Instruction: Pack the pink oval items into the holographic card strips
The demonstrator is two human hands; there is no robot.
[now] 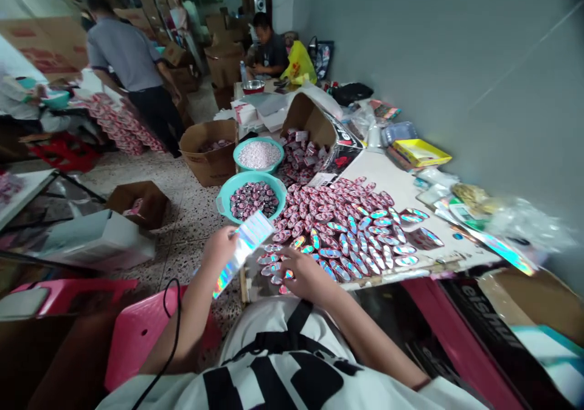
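My left hand (219,249) is closed on the edge of a shiny, rainbow-reflecting sticker sheet (249,239), held tilted in front of the table's near left corner. My right hand (303,271) is low over the nearest small oval pink packs (274,269), its thumb and forefinger apart around one of them. Whether the fingertips touch that pack is not clear. Many oval pink-and-white packs (319,206) cover the tabletop ahead, and those closer to me carry shiny oval tops (360,249).
A turquoise basin (221,206) of dark pink-topped pieces and another basin (237,157) of white pieces stand left. Behind is a tipped carton (340,145) with packs spilling out. Plastic bags (529,224) and a yellow tray (422,152) lie right. A pink stool (137,337) is beside me; people are beyond.
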